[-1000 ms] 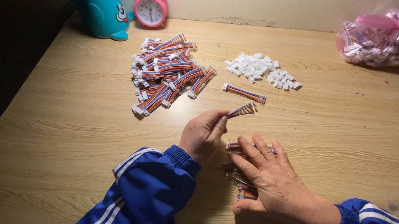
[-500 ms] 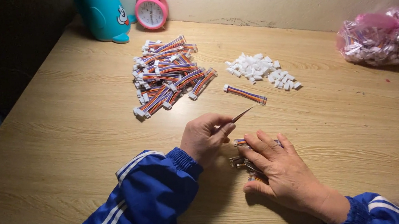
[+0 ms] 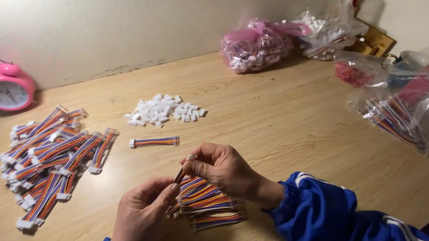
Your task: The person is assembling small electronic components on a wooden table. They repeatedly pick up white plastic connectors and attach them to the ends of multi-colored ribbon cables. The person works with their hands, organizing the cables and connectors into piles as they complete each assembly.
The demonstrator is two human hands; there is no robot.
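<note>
From the head view, your left hand (image 3: 141,219) and right hand (image 3: 222,169) meet over the near middle of the tabletop (image 3: 282,121), and together they hold one short ribbon cable (image 3: 180,173), tilted up toward the right. Your left fingers are pinched together on its lower end; your right fingers are clamped on its upper end, where a small pale tip shows. Just beneath your hands, a small stack of striped cables (image 3: 207,201) lies on the wood. A single cable (image 3: 154,142) with a white end lies farther off, and beyond it sits a heap of white connectors (image 3: 165,110). To the left spreads a large pile of finished cables (image 3: 51,162). A pink alarm clock (image 3: 5,89) stands at the far left by the wall. Clear bags (image 3: 404,98) lie to the right, with a pink bag (image 3: 257,46) at the far edge.
</note>
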